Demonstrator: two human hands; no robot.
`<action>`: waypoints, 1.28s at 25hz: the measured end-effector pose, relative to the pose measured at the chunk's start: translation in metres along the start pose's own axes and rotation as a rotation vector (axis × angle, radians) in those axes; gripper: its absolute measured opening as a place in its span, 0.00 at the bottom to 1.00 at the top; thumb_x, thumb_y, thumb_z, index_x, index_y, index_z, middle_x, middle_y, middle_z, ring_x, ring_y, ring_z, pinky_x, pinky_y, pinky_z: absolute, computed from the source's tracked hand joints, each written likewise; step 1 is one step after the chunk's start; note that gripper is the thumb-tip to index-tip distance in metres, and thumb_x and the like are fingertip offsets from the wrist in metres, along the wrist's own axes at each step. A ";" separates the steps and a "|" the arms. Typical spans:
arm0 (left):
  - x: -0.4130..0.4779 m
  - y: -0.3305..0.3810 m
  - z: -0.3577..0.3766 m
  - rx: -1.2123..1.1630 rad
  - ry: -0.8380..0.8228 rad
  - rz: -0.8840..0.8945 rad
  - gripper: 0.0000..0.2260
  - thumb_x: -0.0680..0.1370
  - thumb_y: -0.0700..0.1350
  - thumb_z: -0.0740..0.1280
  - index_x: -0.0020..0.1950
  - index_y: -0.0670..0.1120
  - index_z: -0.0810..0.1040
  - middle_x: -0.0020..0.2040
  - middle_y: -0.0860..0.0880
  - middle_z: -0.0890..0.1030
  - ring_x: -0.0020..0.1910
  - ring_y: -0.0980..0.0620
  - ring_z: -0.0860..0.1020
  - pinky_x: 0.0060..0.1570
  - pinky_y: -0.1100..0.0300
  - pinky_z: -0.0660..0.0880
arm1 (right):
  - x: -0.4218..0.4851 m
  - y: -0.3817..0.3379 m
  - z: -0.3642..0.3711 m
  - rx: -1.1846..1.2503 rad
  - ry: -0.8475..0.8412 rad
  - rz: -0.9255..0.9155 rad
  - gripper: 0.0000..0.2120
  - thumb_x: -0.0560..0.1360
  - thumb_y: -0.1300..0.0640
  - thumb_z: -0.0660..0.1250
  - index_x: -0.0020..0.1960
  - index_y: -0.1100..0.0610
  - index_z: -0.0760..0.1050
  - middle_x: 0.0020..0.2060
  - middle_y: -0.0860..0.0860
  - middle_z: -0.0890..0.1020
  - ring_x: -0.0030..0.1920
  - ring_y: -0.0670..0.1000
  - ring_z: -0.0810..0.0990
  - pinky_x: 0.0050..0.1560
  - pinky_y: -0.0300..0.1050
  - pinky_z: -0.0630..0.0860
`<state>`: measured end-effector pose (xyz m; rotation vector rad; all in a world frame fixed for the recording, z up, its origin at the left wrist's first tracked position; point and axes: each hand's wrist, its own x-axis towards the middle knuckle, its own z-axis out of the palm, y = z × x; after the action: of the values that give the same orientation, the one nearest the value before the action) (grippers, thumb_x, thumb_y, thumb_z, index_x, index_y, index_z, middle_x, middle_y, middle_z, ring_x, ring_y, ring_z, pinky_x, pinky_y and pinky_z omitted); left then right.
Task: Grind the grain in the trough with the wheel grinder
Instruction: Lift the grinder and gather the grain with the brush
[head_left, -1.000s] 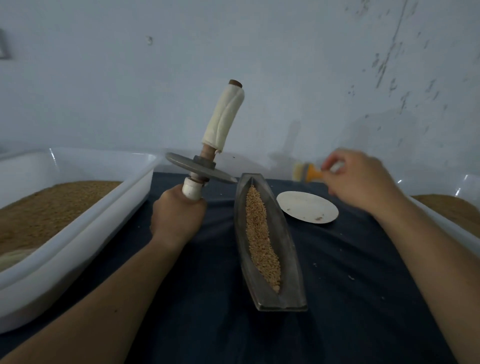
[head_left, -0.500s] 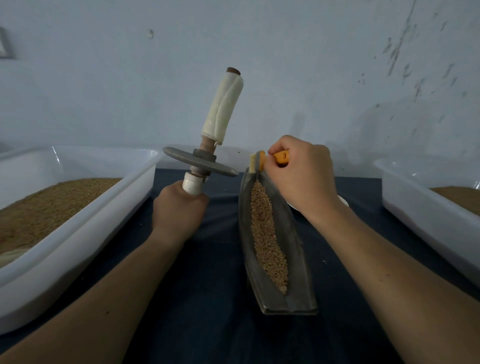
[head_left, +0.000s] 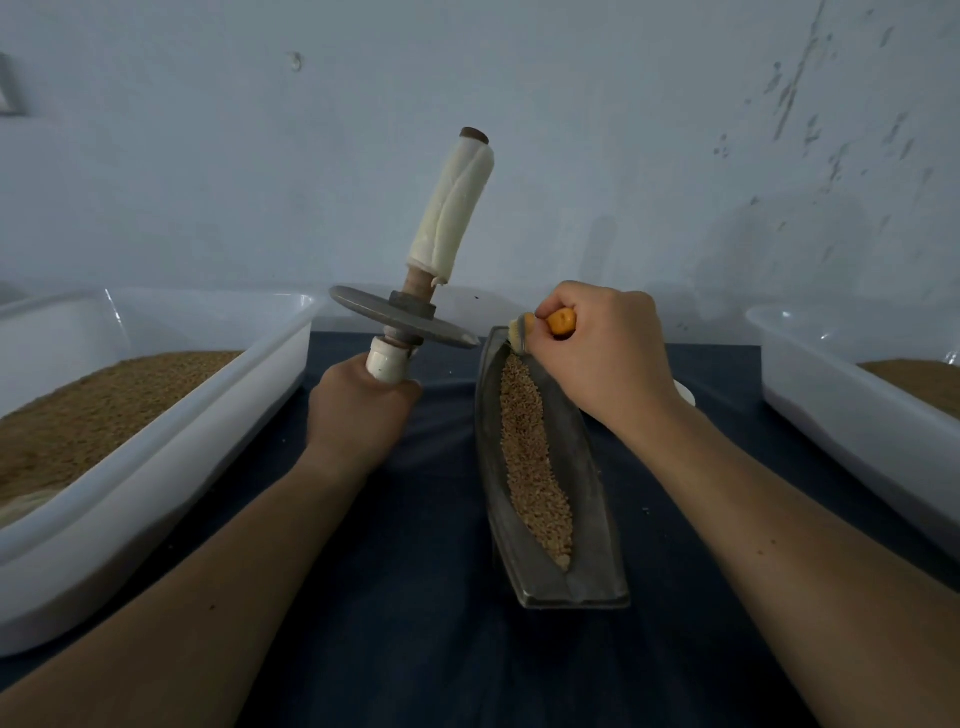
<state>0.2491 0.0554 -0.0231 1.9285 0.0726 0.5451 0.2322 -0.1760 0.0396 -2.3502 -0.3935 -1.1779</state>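
No legible text, labels or numbers anywhere.

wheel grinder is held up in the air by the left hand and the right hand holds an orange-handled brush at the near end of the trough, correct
Not quite. The head view shows the orange-handled brush at the far end of the trough, not the near end. The rest is right: the left hand grips the wheel grinder raised in the air, and the right hand holds the brush.
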 end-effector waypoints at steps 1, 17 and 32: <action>0.000 -0.001 -0.001 -0.011 0.006 -0.009 0.07 0.69 0.52 0.73 0.41 0.52 0.79 0.34 0.51 0.82 0.37 0.47 0.82 0.42 0.43 0.82 | 0.000 -0.001 0.000 0.036 -0.004 -0.008 0.04 0.76 0.53 0.73 0.46 0.52 0.85 0.34 0.45 0.83 0.36 0.45 0.81 0.40 0.47 0.82; 0.000 0.001 -0.001 -0.093 0.003 -0.038 0.07 0.70 0.49 0.74 0.43 0.51 0.79 0.35 0.48 0.81 0.36 0.46 0.81 0.40 0.46 0.82 | 0.015 -0.018 -0.021 0.071 0.053 -0.018 0.18 0.81 0.52 0.63 0.32 0.54 0.71 0.23 0.47 0.72 0.23 0.47 0.71 0.27 0.39 0.69; -0.001 0.004 -0.002 -0.135 0.016 -0.059 0.07 0.71 0.47 0.74 0.43 0.48 0.78 0.33 0.47 0.79 0.30 0.50 0.77 0.32 0.56 0.76 | 0.010 -0.024 -0.018 0.030 -0.008 -0.016 0.20 0.81 0.53 0.63 0.32 0.57 0.71 0.24 0.50 0.71 0.24 0.48 0.70 0.29 0.43 0.70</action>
<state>0.2465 0.0557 -0.0193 1.7859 0.0997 0.5133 0.2154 -0.1652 0.0631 -2.3309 -0.4312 -1.1624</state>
